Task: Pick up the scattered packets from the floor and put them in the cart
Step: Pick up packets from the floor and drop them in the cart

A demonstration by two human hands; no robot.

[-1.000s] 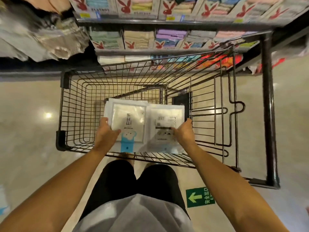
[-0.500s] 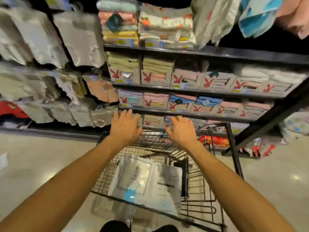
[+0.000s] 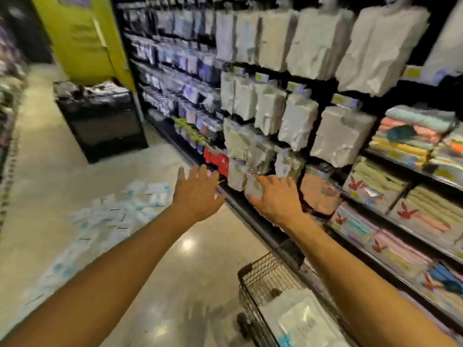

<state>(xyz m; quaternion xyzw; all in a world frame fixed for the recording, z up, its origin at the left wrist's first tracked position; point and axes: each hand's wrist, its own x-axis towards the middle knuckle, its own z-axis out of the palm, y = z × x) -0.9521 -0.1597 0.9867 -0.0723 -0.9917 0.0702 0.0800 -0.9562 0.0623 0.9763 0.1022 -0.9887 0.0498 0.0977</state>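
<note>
Packets (image 3: 107, 216) strewn on floor (image 3: 50, 171), left of left grip (image 3: 198, 196) and right grip (image 3: 275, 204), both splayed, empty

Floor (image 3: 190, 266): glossy polished stone, reflecting lights. Cart (image 3: 260, 279): dark wire metal. Scattered packets (image 3: 110, 216): shiny plastic. Right shelf towels (image 3: 375, 181): soft cloth.

Store aisle. Glossy beige floor (image 3: 62, 176) with a spot of light glare (image 3: 187, 244). Black shelving (image 3: 406, 96) along the right: hanging pale packs (image 3: 340, 136), folded towels (image 3: 375, 179). Yellow-green pillar (image 3: 82, 38); black display bin (image 3: 105, 121) at its foot.
</note>
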